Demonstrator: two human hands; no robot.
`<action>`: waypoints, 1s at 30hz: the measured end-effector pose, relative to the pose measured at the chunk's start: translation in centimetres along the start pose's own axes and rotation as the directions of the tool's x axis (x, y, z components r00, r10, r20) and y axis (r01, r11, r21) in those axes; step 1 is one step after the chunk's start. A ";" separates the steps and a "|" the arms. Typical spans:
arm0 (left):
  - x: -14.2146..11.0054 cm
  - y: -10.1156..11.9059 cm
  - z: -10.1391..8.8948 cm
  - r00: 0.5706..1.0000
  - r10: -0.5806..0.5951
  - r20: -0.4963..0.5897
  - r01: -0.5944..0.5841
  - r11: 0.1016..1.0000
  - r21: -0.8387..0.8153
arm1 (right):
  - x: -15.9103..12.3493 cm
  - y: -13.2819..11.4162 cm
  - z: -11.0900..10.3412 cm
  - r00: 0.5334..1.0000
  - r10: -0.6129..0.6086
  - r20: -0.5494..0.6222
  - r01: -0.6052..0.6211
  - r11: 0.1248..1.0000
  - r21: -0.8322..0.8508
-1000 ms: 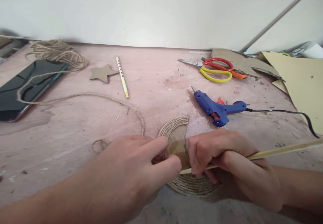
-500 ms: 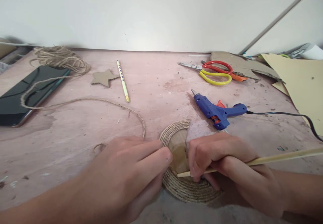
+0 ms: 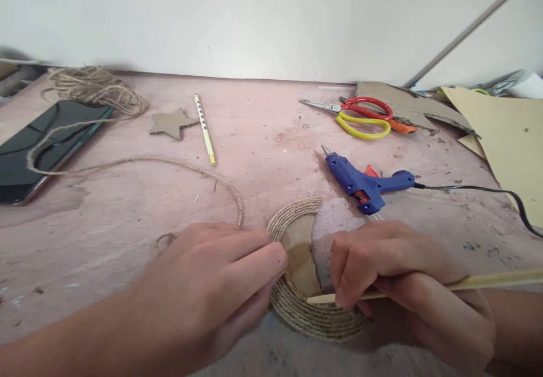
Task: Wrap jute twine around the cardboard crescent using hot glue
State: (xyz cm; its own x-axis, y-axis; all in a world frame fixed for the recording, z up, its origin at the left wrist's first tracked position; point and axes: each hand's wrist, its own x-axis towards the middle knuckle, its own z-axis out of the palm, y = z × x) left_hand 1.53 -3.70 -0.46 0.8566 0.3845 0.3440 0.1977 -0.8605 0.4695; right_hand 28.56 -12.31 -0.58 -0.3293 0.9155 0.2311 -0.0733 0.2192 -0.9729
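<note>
A cardboard crescent lies on the table, with rows of jute twine along its outer curve and bare card on the inner side. My left hand is closed at its left edge, fingertips pressed on the twine rows; a loose strand runs from behind these fingers to the far left. My right hand is wrapped round a thin wooden stick. The stick's flat tip rests on the innermost twine at the lower part of the crescent. My left fingers hide part of the twine.
A blue glue gun with a black cord lies beyond my right hand. Behind it are red-and-yellow scissors and cardboard scraps. Further left lie a pencil, a cardboard star, a phone and a twine bundle.
My right hand and the stick have shifted right, the tip sliding along the inner twine row. My left hand stays on the crescent. The view has tilted slightly.
</note>
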 end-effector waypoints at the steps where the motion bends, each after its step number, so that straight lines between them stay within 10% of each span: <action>1: 0.0 0.0 0.0 1.000 0.002 -0.002 -0.002 1.000 0.002 | 0.1 -0.2 -0.1 0.999 -0.012 0.044 0.013 0.999 -0.036; 30: 0.4 0.2 -0.2 0.999 0.036 0.002 -0.036 0.999 0.034 | 0.9 -0.7 -0.2 0.986 -0.077 0.147 0.103 0.978 -0.180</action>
State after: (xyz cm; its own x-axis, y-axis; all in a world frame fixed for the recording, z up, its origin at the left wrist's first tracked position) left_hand 1.81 -3.63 -0.08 0.8641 0.3523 0.3594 0.1822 -0.8847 0.4291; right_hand 28.55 -11.60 0.34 -0.4571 0.8364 0.3023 0.0638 0.3699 -0.9269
